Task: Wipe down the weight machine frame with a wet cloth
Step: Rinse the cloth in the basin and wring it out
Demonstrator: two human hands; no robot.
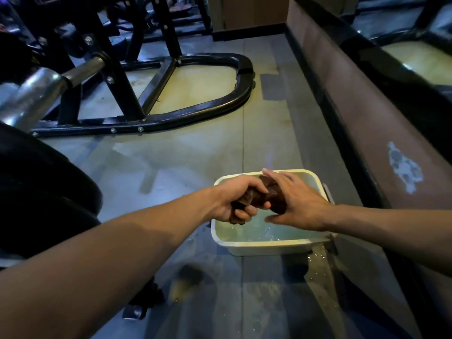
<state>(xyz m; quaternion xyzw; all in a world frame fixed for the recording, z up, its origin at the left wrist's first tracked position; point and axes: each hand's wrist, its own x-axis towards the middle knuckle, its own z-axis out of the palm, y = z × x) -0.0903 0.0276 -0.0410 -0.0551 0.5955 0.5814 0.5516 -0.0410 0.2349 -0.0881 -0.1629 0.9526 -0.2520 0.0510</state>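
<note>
Wringing the cloth (269, 194) over the tub (259, 245), lower centre: left hand (236, 199) is clenching it, right hand (297, 204) gripping loosely; twisting harder is advisable.

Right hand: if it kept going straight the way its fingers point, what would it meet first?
The right hand points left toward the left hand, across the cloth both hold over the tub. It would likely meet the left hand's fingers first; depth is unclear.
</note>
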